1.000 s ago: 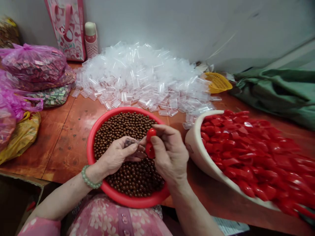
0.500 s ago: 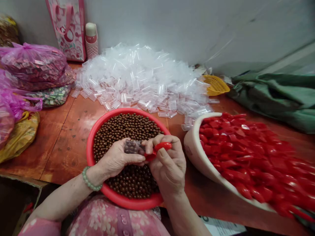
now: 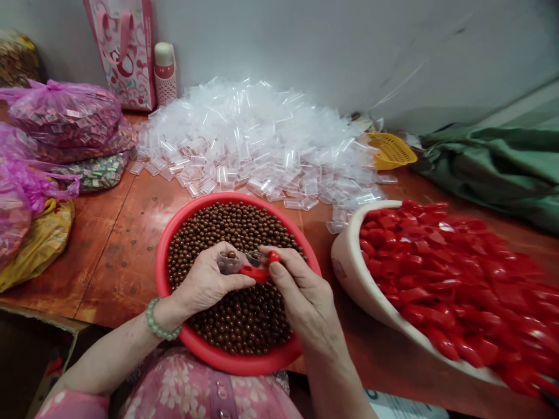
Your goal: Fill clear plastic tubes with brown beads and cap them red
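Two parts in hand: case (image 3: 228, 265) and red piece (image 3: 254, 272).
Head view: red piece's right end, stretched sideways half a second ago, now shows shorter; handling continues, joint unconfirmed. Left hand (image 3: 201, 286) fingers pinch case; right hand (image 3: 308, 297) fingers grip red piece. Both hands angle inward above bowl (image 3: 163, 250).

Bare table (image 3: 105, 250) leaves a wide passage on the left, between the plastic bags (image 3: 72, 125) and the red bowl (image 3: 162, 256). Clear cases (image 3: 257, 137) block the far side. On the right, the white tub (image 3: 351, 256) leaves a narrow gap. The left hand (image 3: 205, 282) and right hand (image 3: 303, 288) obstruct the bowl's middle.
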The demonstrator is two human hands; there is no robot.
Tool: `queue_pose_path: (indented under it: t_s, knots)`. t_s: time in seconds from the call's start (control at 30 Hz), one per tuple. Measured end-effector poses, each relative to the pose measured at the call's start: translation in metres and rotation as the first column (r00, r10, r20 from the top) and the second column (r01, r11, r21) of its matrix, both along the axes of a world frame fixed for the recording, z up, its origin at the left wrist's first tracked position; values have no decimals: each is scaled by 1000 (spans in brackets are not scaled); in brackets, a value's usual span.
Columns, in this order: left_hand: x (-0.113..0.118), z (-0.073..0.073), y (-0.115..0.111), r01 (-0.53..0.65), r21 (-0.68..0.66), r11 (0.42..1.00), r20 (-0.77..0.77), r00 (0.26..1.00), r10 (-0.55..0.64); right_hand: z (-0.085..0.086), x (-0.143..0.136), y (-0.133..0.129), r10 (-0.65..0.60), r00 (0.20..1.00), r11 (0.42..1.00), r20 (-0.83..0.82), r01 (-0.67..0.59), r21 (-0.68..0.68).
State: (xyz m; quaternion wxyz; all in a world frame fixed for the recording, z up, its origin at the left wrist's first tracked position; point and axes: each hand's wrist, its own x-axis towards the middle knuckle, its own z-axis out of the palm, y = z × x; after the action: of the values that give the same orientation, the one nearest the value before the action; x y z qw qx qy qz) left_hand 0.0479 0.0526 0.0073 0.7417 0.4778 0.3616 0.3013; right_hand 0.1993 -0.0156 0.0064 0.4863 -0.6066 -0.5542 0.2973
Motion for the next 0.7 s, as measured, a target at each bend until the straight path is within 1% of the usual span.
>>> queue_pose_path:
  t_s: [0.07, 0.13, 0.27, 0.33, 0.37, 0.43, 0.5, 0.53, 0.6, 0.7]
  knots:
    - [0, -2, -1, 13, 13, 1000, -5, 1000, -13, 3, 4, -2, 135, 982, 991, 134, -132, -34]
    - [1, -5, -1, 44, 15, 999, -12, 999, -43, 5, 6, -4, 218, 955, 976, 203, -211, -54]
    - [-2, -9, 0, 105, 22, 994, -61, 993, -103, 3, 10, -8, 291, 927, 957, 237, -287, -53]
    - [-5, -8, 2, 154, 11, 988, -48, 987, -153, 0, 12, -8, 320, 924, 947, 208, -313, -68]
    - [-7, -7, 4, 181, 1, 983, -30, 983, -181, -1, 14, -8, 303, 940, 953, 160, -295, -72]
    - [-10, -6, 6, 206, 7, 978, -4, 978, -206, -3, 16, -7, 199, 980, 977, -11, -200, -72]
    - [-11, -6, 8, 199, 80, 977, -58, 979, -194, -4, 17, -6, 72, 978, 993, -197, -89, -75]
    - [-11, -6, 9, 205, 122, 971, -101, 976, -193, -4, 17, -5, 24, 968, 997, -248, -42, -66]
    - [-11, -6, 9, 241, 164, 957, -162, 963, -214, -5, 16, -3, -16, 971, 1000, -237, 13, -16]
    - [-10, -5, 10, 283, 127, 951, -147, 953, -264, -5, 13, 0, -18, 990, 997, -138, 29, 73]
